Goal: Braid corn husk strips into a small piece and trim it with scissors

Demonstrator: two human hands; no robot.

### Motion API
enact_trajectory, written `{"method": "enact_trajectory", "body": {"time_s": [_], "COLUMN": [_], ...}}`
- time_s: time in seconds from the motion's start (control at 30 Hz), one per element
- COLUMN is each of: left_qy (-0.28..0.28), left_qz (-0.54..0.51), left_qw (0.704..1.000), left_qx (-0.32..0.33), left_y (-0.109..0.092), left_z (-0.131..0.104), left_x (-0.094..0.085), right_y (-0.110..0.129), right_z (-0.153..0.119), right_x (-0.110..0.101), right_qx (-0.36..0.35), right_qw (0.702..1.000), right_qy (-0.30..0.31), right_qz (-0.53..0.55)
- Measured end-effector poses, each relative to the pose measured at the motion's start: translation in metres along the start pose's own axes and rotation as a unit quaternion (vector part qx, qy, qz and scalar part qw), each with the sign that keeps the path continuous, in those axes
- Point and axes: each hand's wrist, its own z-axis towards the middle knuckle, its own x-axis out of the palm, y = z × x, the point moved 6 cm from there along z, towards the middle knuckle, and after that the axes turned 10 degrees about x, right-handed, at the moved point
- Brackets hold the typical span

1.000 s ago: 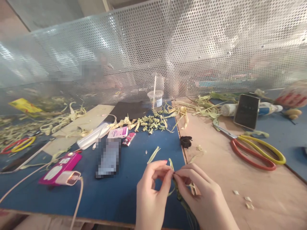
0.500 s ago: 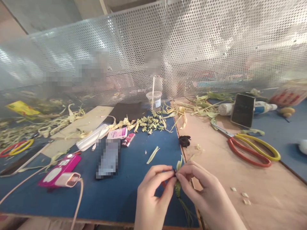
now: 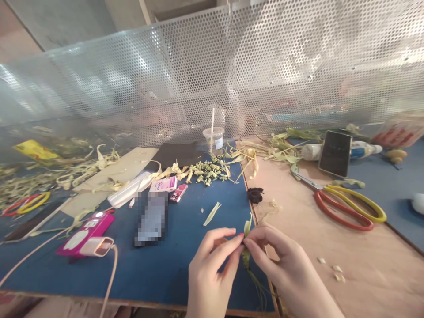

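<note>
Between my two hands, near the table's front edge, is a small braided piece of green plant strips [image 3: 245, 259], its loose ends trailing down toward the edge. My left hand [image 3: 215, 267] pinches it with thumb and forefinger from the left. From the right, my right hand [image 3: 281, 260] pinches the same piece, fingertips almost touching those of the left. A pale leaf tip [image 3: 247, 224] sticks up above the fingers. Just beyond lie a loose cut strip [image 3: 212, 213] and a bundle of black cord [image 3: 255, 195].
Scissors [image 3: 351, 205] with red and yellow handles lie at right, near a phone [image 3: 335, 152] leaning on a bottle. Left are another phone [image 3: 152, 218], a pink power strip [image 3: 86, 234] and its cable. Dried plant pieces [image 3: 208, 171] and a plastic cup [image 3: 213, 139] stand behind.
The left fingers have shifted slightly over the braided piece, and the left forefinger now reaches further across it. The right hand keeps its pinch. The view has moved a little.
</note>
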Motion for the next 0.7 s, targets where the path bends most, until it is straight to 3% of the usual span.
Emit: {"method": "enact_trajectory", "body": {"time_s": [0.33, 0.53, 0.7], "left_qy": [0.008, 0.053, 0.071], "left_qz": [0.049, -0.052, -0.167], "left_qw": [0.999, 0.994, 0.97], "left_qx": [0.007, -0.079, -0.164], "left_y": [-0.006, 0.004, 0.013], "left_z": [0.006, 0.008, 0.005], "left_x": [-0.002, 0.002, 0.005], "right_y": [0.006, 0.006, 0.005], "right_z": [0.0, -0.002, -0.002], "right_x": [-0.003, -0.002, -0.001], "right_qx": [-0.008, -0.046, -0.03], "right_qw": [1.0, 0.998, 0.999], "right_qy": [-0.013, -0.015, 0.023], "right_qz": [-0.014, -0.034, -0.008]}}
